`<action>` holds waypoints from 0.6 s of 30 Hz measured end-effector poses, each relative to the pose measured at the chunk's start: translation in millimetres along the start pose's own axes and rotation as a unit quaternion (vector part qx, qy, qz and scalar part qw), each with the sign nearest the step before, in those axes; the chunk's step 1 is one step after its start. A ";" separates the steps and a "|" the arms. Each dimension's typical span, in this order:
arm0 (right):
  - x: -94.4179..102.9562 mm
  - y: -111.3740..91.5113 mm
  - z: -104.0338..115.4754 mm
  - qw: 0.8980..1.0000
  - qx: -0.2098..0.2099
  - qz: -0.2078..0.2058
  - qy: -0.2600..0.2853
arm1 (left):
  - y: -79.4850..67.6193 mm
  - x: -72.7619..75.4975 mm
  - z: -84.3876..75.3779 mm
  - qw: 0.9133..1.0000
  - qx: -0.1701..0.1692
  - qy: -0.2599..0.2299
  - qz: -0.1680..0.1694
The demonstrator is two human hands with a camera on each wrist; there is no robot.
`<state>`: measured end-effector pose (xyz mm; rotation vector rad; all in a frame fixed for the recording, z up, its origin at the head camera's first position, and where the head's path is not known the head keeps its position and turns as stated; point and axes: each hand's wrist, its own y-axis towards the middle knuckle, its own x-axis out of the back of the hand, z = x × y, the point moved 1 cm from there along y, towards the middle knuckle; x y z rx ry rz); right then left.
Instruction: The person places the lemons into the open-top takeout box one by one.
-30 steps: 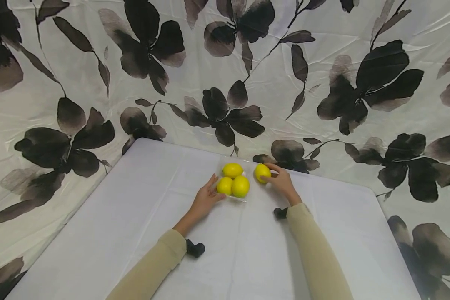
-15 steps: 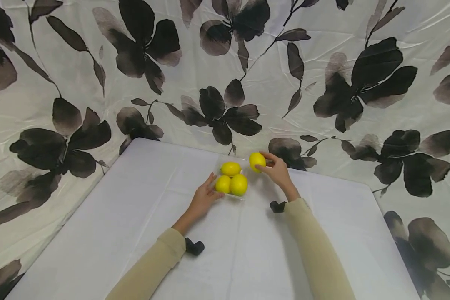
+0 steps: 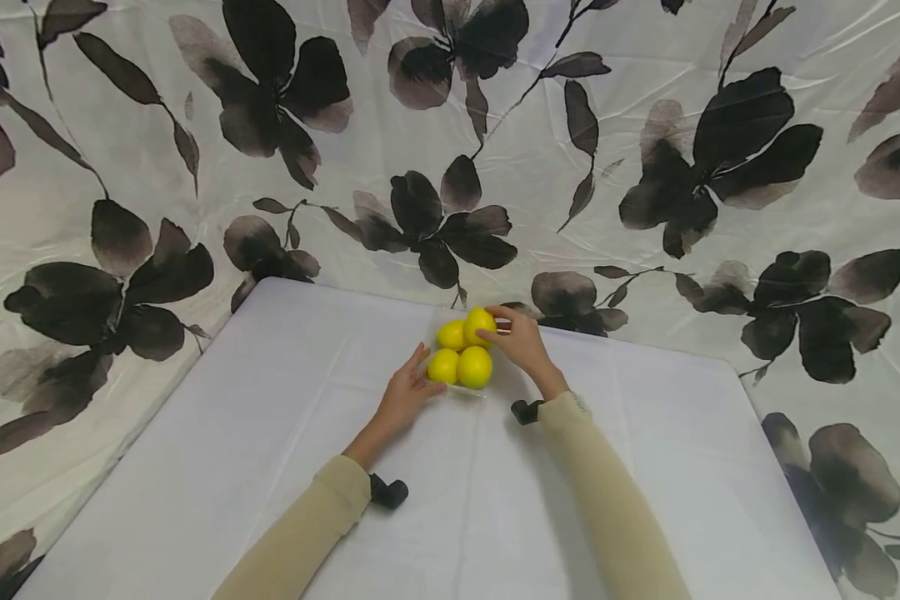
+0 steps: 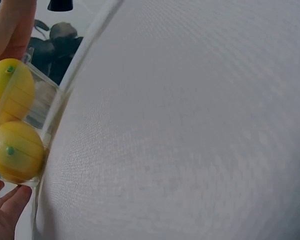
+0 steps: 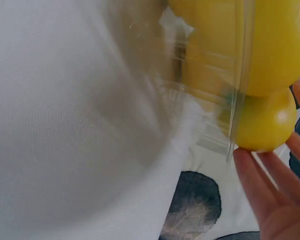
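A clear plastic box [image 3: 463, 392] stands near the far edge of the table with three yellow lemons in it; one is the front right lemon [image 3: 475, 368]. My left hand [image 3: 403, 396] holds the box at its left side, the thumb at the front corner and the fingers along the wall. My right hand [image 3: 523, 343] pinches another lemon [image 3: 480, 325] over the box's back right corner, overlapping the rear lemon [image 3: 450, 335]. In the right wrist view the fingertips rest against a lemon [image 5: 270, 125] beside the box's rim. Through the box wall [image 4: 44, 100], lemons show in the left wrist view.
A white cloth covers the table [image 3: 307, 433], whose far edge lies just behind the box. Beyond it hangs a white curtain [image 3: 330, 250] with dark flower prints. A black wrist camera [image 3: 388, 492] sticks out from the left sleeve, another [image 3: 527, 412] from the right.
My right hand has lifted its lemon from beside the box and carried it left over the back right corner. My left hand has stayed at the box.
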<state>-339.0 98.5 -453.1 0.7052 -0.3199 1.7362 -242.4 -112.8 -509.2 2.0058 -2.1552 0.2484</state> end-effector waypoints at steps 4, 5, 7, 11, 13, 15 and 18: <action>1.0 -2.0 6.6 0.998 0.003 -0.013 -0.058 | 2.1 -0.2 -3.3 1.000 0.000 0.004 0.002; 2.0 -3.3 9.0 0.997 0.003 -0.014 -0.072 | 2.4 0.1 -3.9 1.000 -0.002 0.007 0.003; 5.7 -6.2 13.0 0.997 0.002 -0.015 -0.081 | 2.9 0.7 -4.2 1.000 -0.007 0.016 0.001; 16.8 -11.7 19.2 0.996 0.010 -0.024 -0.080 | 2.1 4.6 -6.0 0.999 -0.016 0.031 -0.015; 23.3 -15.3 20.5 0.997 0.018 -0.031 -0.072 | 0.0 6.7 -8.9 0.999 -0.017 0.040 -0.023; 29.6 -20.9 22.4 0.997 0.027 -0.038 -0.064 | -2.7 8.8 -13.1 0.998 -0.015 0.060 -0.027; 36.7 -31.6 26.8 0.997 0.034 -0.051 -0.050 | -6.7 12.5 -20.8 0.993 -0.014 0.116 -0.029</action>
